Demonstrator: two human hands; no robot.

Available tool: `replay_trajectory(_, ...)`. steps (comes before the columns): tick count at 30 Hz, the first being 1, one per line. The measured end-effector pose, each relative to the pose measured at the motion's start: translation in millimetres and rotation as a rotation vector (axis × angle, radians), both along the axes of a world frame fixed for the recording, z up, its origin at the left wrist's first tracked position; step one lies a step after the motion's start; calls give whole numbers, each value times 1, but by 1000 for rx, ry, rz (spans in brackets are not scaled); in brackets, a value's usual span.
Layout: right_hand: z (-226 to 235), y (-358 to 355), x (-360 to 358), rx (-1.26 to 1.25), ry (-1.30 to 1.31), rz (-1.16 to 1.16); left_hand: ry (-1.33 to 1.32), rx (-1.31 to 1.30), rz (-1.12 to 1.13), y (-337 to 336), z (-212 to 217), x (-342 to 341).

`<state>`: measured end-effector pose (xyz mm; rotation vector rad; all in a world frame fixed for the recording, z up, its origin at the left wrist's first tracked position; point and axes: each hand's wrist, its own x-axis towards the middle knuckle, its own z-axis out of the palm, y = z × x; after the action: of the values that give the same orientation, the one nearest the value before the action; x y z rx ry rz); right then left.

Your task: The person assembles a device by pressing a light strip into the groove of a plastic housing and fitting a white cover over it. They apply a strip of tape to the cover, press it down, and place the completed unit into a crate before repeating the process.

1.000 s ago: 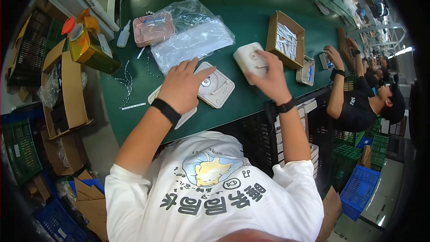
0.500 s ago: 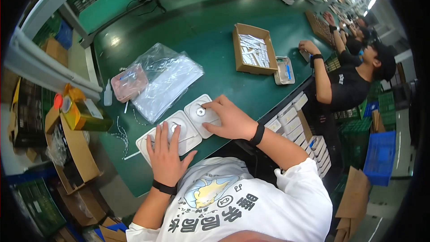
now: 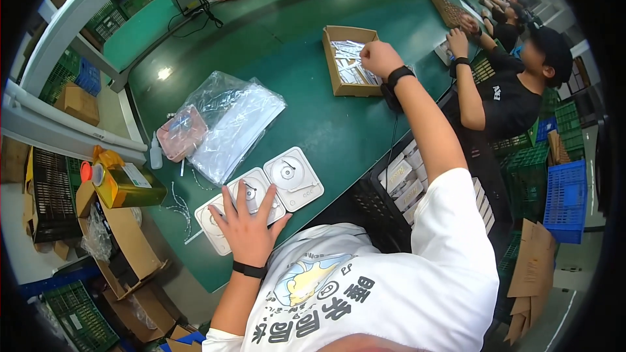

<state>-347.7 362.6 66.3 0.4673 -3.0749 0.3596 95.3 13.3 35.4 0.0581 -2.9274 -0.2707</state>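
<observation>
My left hand (image 3: 251,231) lies with fingers spread over white rounded plastic housings (image 3: 210,227) near the table's front edge; it covers part of them, so I cannot tell how many there are. Beside it another white housing (image 3: 304,194) lies uncovered, with a round grey-white disc (image 3: 287,171) in it. Farther right, my right hand (image 3: 381,60) is over the right side of a cardboard box (image 3: 332,78) of thin white strips (image 3: 345,58). Its fingers are curled closed, and anything in them is hidden.
A clear plastic bag of white sheets (image 3: 241,133), a pink tray (image 3: 182,133), a small bottle (image 3: 156,154) and bead chains (image 3: 178,205) lie left on the green table. A yellow can (image 3: 134,186) stands at its left edge. A black crate (image 3: 372,205) holds white boxes. A co-worker (image 3: 502,98) sits right.
My right hand has left the right-hand housing and reached far right to the box of strips. My left hand stays on the housings, its fingers spread wider. The co-worker's arm has shifted.
</observation>
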Motion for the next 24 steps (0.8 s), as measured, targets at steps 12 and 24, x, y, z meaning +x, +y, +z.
replay_trajectory(12,-31,-21,-59,249,-15,16,11,21,5,-1,0,3)
replay_trajectory(24,5,-13,-33,-124,-15,14,4,50,-1,-1,7,-1)
